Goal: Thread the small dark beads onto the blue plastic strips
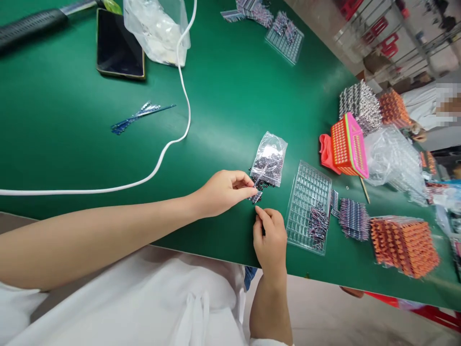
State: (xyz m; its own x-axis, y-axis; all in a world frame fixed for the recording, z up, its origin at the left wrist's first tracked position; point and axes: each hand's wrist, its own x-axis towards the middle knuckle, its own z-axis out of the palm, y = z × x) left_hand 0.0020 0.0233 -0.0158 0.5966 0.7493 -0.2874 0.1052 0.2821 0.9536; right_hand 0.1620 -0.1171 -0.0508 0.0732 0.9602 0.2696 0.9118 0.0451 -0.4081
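My left hand [228, 193] is closed in a pinch, with a small dark-and-pale piece [256, 196] at its fingertips. Just below, my right hand [271, 236] has curled fingers, thumb and index finger close together; whatever they may hold is too small to make out. Loose dark beads [264, 184] lie on the green table beside my left fingertips. They spill around the mouth of a clear plastic bag [269, 158] that has more beads in it. To the right of my right hand is a clear compartment tray [300, 206] bearing a heap of thin dark pieces [318, 226].
Stacks of striped pieces [354, 219] and orange pieces [403, 245] stand at the right. Behind them is a pink-orange basket [344, 146]. A white cable [185, 96] crosses the left side, near a phone [118, 45] and a hammer [39, 24]. Another person [428, 105] is at the far right.
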